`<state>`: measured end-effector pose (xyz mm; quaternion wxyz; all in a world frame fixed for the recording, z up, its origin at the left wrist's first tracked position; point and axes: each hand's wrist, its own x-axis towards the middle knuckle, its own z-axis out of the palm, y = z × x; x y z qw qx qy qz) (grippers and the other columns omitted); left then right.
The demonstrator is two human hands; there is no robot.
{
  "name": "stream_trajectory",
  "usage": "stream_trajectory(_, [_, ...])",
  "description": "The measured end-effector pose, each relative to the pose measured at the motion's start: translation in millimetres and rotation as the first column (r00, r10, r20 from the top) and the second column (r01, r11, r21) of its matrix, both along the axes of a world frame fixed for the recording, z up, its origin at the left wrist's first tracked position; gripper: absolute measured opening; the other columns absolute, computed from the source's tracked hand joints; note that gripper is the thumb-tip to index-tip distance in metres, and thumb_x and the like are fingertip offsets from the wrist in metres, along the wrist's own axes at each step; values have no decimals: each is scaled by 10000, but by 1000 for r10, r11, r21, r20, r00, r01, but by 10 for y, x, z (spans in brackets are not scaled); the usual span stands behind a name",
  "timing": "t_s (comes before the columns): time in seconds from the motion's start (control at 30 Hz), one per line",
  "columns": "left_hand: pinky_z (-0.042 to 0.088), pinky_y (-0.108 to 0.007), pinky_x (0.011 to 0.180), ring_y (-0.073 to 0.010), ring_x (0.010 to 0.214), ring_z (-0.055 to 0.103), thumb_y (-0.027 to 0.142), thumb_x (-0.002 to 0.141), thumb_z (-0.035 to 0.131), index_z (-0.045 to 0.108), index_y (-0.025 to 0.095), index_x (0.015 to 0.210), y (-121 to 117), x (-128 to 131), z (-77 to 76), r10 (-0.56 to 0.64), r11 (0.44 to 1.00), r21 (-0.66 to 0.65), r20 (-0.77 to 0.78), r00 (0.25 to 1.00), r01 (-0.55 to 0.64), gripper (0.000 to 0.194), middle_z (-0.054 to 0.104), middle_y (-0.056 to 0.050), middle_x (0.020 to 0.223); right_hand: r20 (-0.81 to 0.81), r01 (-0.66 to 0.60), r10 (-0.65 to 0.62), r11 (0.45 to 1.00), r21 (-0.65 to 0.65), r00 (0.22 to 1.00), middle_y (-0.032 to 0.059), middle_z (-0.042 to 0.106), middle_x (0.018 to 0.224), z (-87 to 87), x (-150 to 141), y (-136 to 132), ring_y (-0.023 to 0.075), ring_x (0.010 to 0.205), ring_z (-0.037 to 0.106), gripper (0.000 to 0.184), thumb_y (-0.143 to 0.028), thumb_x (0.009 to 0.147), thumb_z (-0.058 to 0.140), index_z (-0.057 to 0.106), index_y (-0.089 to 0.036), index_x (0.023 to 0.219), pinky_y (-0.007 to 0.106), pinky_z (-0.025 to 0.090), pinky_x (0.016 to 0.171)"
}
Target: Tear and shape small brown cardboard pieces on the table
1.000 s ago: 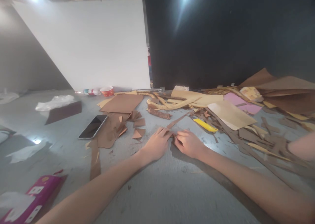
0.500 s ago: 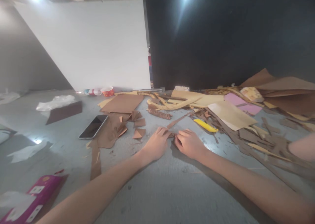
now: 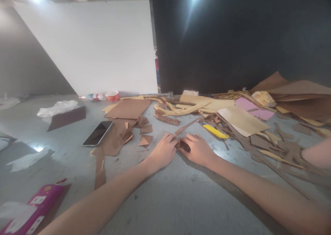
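My left hand (image 3: 164, 151) and my right hand (image 3: 198, 149) meet over the middle of the table. Between their fingers is a small brown paper piece (image 3: 184, 146), mostly covered by the fingertips. Both hands are closed on it, the right thumb and fingers curled round its side. A narrow brown strip (image 3: 187, 126) lies just beyond the fingertips. To the right of my right hand rests a yellow utility knife (image 3: 215, 131). Folded brown paper pieces (image 3: 146, 140) lie left of my left hand.
A phone (image 3: 98, 133) lies on brown sheets at left, with a purple tissue pack (image 3: 38, 204) nearer me. Brown and yellow paper scraps (image 3: 267, 145) are heaped at right, where another person's arm (image 3: 317, 154) reaches in. A red cup (image 3: 112, 96) lies by the white board (image 3: 95, 45).
My right hand has shifted slightly left, its fingers now extending farther over and closer to my left hand. The left hand stays almost where it was.
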<state>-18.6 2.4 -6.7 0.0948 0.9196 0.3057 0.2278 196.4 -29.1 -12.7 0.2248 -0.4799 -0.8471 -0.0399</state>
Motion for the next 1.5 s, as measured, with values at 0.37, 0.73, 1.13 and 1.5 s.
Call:
stream_trajectory(0.37, [514,-484,1101,-280,1211,535,-6,919,483,664,176,1175,-2,6,-15,2,999,46,-13,1000,-2,363,614,-117,1244,-41,-99,104,989,108,994,44,649,891,-40,9,5,215,825,621,181,-198,1079,574,686,-220,939,348,446,830])
stream_trajectory(0.73, [508,-498,1109,-284,1242,536,41,958,486,656,189,1214,-6,4,20,-18,998,62,-76,997,22,341,623,-112,1271,-243,-69,53,996,-58,969,34,653,938,11,3,-12,209,871,627,147,-149,1060,542,612,-230,959,318,450,796])
stream_trajectory(1.13, [523,-489,1094,-273,1197,563,11,915,481,644,183,1145,3,8,-16,-1,1000,19,7,1000,1,331,646,-108,1225,-303,-165,119,977,-132,946,46,674,997,7,11,20,216,954,645,183,-105,1046,482,609,-237,1039,344,500,850])
stream_trajectory(1.5, [521,-476,1115,-270,1253,558,-5,910,482,688,184,1141,4,4,-21,12,1000,-5,70,997,-12,363,662,-103,1261,-244,-116,90,989,-95,966,59,656,1038,49,2,-7,229,976,620,104,-119,1001,576,614,-217,1008,359,469,876])
